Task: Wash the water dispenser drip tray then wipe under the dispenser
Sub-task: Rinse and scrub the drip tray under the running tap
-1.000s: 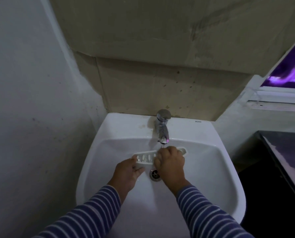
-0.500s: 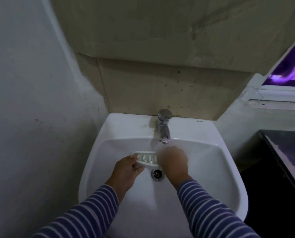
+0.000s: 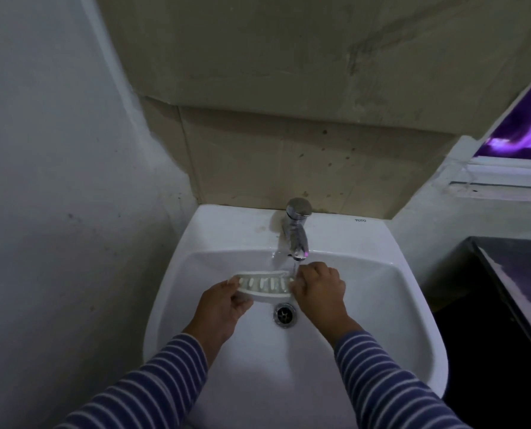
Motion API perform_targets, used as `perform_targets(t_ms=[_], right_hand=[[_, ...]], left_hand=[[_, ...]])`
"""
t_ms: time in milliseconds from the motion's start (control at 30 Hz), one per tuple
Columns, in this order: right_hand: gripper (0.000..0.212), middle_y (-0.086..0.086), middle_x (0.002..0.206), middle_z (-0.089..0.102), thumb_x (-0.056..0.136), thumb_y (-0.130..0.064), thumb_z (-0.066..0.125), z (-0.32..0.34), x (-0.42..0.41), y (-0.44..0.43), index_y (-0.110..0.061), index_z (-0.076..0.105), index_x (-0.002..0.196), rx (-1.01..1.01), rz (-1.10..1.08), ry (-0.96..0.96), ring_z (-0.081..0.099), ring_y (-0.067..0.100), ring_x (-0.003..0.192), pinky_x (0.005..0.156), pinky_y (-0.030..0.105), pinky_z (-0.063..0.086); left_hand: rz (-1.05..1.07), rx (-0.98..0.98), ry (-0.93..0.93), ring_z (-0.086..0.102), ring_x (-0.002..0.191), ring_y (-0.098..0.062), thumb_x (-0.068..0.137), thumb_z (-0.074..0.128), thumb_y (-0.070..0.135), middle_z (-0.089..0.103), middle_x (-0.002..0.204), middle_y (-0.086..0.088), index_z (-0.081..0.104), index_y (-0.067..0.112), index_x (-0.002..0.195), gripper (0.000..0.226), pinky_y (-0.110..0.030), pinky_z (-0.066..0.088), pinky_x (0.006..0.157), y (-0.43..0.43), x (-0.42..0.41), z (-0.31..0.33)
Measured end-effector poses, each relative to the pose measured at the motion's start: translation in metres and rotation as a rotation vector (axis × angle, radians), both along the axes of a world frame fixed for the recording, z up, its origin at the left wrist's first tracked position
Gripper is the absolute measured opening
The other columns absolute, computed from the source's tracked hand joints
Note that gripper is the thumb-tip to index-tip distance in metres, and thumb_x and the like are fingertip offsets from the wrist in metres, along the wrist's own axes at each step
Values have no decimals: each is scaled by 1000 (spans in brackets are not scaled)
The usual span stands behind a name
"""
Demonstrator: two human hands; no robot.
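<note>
In the sink (image 3: 381, 305), both hands held the tray (image 3: 264, 286).
The left hand (image 3: 219, 308) pinched its left end with curled fingers, and the right hand (image 3: 318, 291) gripped its right end. It lay left to right, slots up, under the tap (image 3: 296, 236).

Sink (image 3: 381, 292) basin bare right of right hand (image 3: 320, 289) and along near rim, room to pass. Faucet (image 3: 296, 236) overhangs back, just above drip tray (image 3: 262, 284) (left hand (image 3: 219, 308) and right hand hold its ends, blocking mid-basin by drain (image 3: 284, 314)). Wall (image 3: 57, 212) tight on sink's left; dark table (image 3: 521, 289) close right.
</note>
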State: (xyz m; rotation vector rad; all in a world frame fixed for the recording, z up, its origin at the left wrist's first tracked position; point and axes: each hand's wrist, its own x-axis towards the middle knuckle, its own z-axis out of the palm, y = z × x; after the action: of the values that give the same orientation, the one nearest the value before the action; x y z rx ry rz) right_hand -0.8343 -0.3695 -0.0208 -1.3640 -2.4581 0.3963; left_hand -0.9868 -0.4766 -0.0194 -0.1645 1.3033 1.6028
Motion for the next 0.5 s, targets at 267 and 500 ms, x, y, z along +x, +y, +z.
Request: perform_targets(t_ms=[267,500], right_hand=[[35,5,102,57,93,-46,45,6,-7,2,-17,63,101,-65,-198,-78,53,25,95,81,37,42],[23,7,103,56,88,-28,54,-2,0,0,-12,66,100,-116,-57,6,51,26,96,76,37,49]], left_hand=[[27,-5,-56,59,88,-25,96,50,7,60,98,-15,57,-1,109,17,-42,46,88,3,11,2],[35,22,-36,61,87,-25,96,48,6,63,93,-14,61,0,96,15,-36,51,74,-8,0,5]])
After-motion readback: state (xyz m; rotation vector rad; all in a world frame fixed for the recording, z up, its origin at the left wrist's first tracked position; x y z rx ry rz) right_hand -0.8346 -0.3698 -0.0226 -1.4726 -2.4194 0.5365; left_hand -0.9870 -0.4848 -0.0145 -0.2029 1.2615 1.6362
